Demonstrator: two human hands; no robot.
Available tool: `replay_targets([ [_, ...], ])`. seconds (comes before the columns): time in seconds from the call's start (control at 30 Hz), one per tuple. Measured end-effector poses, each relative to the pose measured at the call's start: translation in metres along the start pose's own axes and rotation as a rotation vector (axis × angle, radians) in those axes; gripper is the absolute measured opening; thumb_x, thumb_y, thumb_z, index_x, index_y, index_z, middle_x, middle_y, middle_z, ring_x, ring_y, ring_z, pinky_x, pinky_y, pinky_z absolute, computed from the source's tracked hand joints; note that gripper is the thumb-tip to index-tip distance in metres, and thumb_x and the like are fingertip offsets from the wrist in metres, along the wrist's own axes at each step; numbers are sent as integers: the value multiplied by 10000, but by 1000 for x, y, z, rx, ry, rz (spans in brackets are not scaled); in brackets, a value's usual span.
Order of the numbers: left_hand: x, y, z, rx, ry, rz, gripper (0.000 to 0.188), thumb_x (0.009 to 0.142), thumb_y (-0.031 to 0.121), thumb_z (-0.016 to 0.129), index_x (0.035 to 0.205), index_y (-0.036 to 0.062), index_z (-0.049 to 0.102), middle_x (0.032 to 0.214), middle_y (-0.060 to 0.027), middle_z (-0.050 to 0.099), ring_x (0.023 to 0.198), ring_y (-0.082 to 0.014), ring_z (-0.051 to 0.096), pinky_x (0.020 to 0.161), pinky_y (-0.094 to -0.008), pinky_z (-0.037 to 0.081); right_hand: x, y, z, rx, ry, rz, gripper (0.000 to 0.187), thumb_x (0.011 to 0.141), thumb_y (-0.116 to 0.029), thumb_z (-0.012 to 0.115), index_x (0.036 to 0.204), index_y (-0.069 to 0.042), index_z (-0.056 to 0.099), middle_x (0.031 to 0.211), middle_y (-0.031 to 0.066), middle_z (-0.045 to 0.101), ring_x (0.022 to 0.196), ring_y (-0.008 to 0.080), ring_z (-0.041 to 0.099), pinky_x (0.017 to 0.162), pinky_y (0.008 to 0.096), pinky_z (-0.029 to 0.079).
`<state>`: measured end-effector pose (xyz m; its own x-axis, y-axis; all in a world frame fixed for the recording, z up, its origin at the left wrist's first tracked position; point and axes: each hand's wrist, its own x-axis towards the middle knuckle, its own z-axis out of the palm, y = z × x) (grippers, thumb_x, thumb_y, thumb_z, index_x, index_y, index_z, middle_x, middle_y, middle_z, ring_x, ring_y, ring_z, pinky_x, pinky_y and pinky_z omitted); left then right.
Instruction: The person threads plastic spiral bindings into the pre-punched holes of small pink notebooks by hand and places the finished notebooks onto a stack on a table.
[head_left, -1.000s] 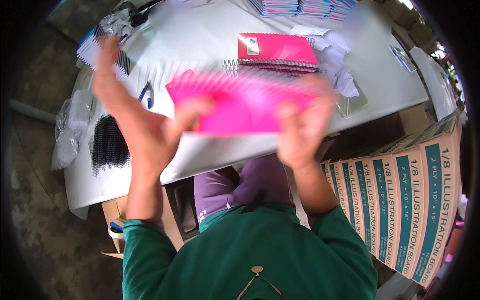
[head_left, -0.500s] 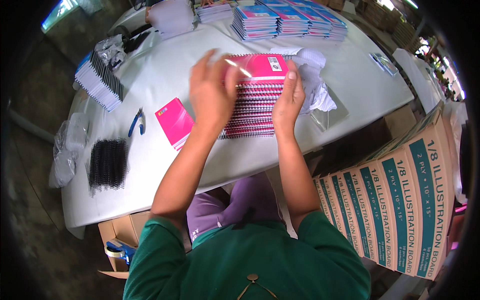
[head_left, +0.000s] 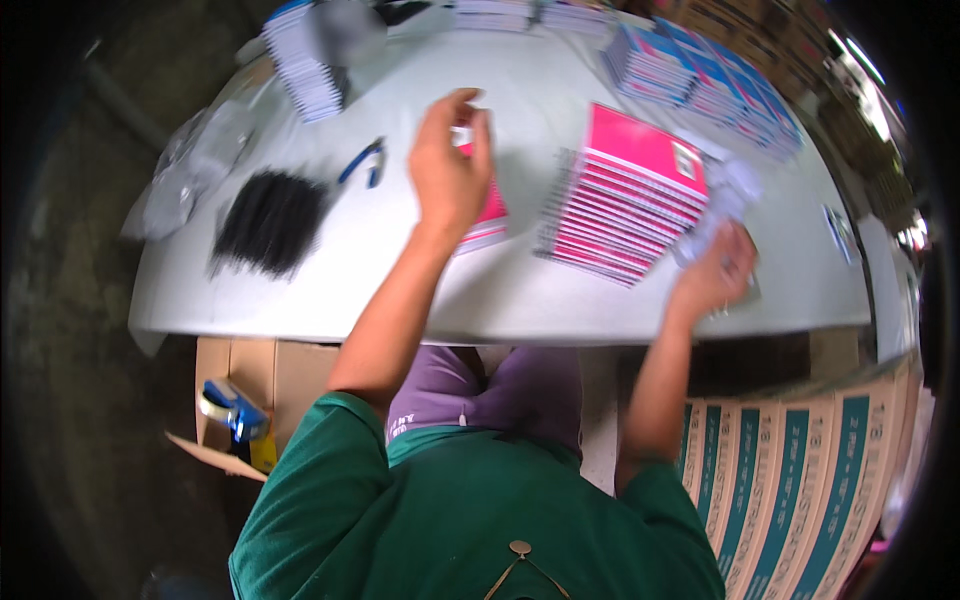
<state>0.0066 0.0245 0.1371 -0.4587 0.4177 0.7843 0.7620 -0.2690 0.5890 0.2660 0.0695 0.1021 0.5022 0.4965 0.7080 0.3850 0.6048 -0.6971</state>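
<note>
A stack of pink spiral-bound notebooks (head_left: 640, 215) lies fanned on the white table, its coils showing in rows. My left hand (head_left: 450, 170) is apart from that stack, over a smaller pile of pink notebooks (head_left: 492, 212) that it partly covers. Its thumb and fingers are spread apart, with nothing seen between them. Right of the stack, my right hand (head_left: 715, 275) is near crumpled white paper (head_left: 735, 185). Its fingers curl and are smeared by motion, so whether they hold anything is unclear.
Black spiral coils (head_left: 270, 222) and blue-handled pliers (head_left: 362, 162) lie on the left. Behind them stand bound notebooks (head_left: 303, 70) and plastic bags (head_left: 190, 170). Blue-pink notebook stacks (head_left: 700, 80) fill the far right. Cartons (head_left: 800, 480) stand lower right; an open box (head_left: 300, 385) holds a tape dispenser (head_left: 235, 408).
Both hands have come off the pink notebook stack. My left hand is now over the smaller pile, my right hand right of the stack. The view has swung, shifting table items rightward.
</note>
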Motion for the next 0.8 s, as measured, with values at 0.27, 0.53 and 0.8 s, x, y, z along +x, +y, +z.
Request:
replay_targets([
  [0.27, -37, -208, -166, 1261, -189, -120, 689, 752, 370, 638, 1261, -20, 388, 1209, -235, 461, 1147, -388, 416, 947, -518, 313, -95, -10, -53, 163, -301, 130, 178, 916, -104, 489, 945, 59, 552, 908, 112, 589, 839, 180, 568, 767, 303, 459],
  [0.53, -100, -140, -129, 1170, -522, -178, 623, 854, 279, 496, 1369, 6, 276, 1419, -260, 226, 1328, -394, 197, 1059, -539, 141, -170, -67, 29, 718, -813, 1548, 528, 871, -266, 590, 1250, 19, 357, 1149, 174, 453, 979, 269, 552, 846, 379, 471],
  [0.8, -91, -152, -123, 922, -427, -337, 379, 859, 258, 519, 1181, 58, 515, 1273, -149, 462, 1164, -310, 435, 942, -456, 356, -154, -79, 94, 432, -732, 1692, 636, 756, -420, 704, 1202, -87, 398, 1090, 117, 380, 891, 220, 485, 797, 370, 470],
])
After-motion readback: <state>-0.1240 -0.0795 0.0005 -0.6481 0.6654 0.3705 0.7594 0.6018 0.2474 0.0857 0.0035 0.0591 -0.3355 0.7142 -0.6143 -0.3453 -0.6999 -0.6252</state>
